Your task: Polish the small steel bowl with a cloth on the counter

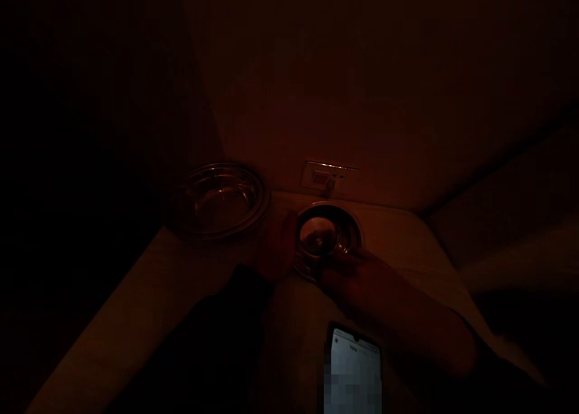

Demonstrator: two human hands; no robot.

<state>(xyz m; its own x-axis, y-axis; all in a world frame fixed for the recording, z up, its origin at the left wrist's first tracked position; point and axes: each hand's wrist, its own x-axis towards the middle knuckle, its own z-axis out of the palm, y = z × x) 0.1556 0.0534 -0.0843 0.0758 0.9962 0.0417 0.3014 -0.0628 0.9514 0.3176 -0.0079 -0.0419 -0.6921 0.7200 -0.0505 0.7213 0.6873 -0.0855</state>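
In the dim reddish light, a round shiny metal bowl stands on the wooden tabletop, close to the wall. My left hand is at its left side, with the fingers along the rim. My right hand lies over the near right rim, and its fingers reach toward the inside. Both hands seem closed on the bowl, though darkness hides much of the fingers. What the bowl holds, if anything, is too dark to make out.
A wider shiny metal basin sits at the table's back left corner. On the wall is an electrical socket plate with something plugged in. A lit phone is near the front. The wooden table has dark surroundings on both sides.
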